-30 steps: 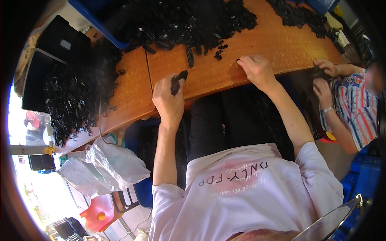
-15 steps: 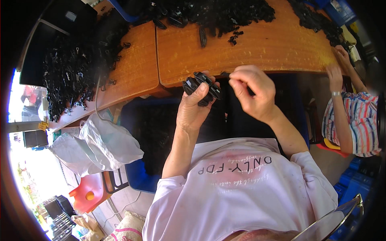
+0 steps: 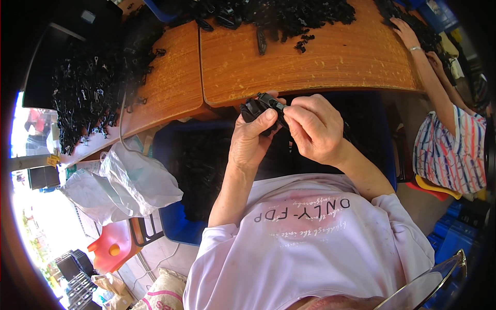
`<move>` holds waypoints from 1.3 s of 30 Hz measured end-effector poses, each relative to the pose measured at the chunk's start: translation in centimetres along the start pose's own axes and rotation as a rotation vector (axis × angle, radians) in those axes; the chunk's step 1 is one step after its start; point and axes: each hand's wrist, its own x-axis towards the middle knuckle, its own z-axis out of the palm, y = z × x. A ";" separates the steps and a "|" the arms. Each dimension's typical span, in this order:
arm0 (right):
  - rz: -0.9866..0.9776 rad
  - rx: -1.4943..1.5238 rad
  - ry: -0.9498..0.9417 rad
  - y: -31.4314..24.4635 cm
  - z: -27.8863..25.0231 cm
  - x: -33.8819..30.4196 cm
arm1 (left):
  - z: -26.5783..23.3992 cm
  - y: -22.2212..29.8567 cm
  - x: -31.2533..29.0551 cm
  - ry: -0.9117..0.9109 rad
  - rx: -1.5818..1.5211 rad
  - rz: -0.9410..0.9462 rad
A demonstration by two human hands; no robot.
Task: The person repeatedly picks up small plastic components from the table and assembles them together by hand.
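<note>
Grip of the left hand (image 3: 253,129): thumb pressed across a small stack of black pieces (image 3: 251,109), fingers curled behind, closed firmly. Upper piece (image 3: 270,100) of the stack lies on top, its right end met by the right hand (image 3: 316,129), thumb and fingertips pinched together there; whether a separate small part sits between those tips is hidden. Stack is held in the air, just off the near edge of the worktop (image 3: 310,70), above the blue bin (image 3: 178,230). For good handling, probably best to keep the left thumb firm so the stack does not fan out, brace the upper piece against the others, line up the right fingertips with its end, and push straight rather than twist; slack in the left grip could let a lower piece slip. Next outward: lone black piece (image 3: 261,42) and small black cluster (image 3: 304,44) on the worktop, big black heap (image 3: 320,18) at the far side, second heap (image 3: 85,103) at left. White plastic bag (image 3: 137,181) hangs low left, red stool (image 3: 111,247) below it. Co-worker's hand (image 3: 405,34) is at the black parts (image 3: 395,14) far right, well apart.
</note>
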 end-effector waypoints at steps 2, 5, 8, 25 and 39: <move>0.032 0.044 -0.012 0.2 -0.3 0.1 | 0.0 0.0 0.0 0.014 0.029 0.022; 0.070 0.167 -0.067 1.1 -1.5 0.9 | -0.4 0.2 0.2 -0.007 0.061 0.012; 0.059 0.258 -0.143 1.3 -1.5 1.2 | -0.5 0.3 0.1 0.010 0.037 -0.072; -0.013 0.183 -0.347 2.0 -1.8 0.4 | 0.4 2.7 -1.8 -0.030 0.492 -0.215; 0.640 0.526 -0.456 1.6 -0.6 1.5 | -4.1 5.9 -6.4 0.179 1.143 -0.200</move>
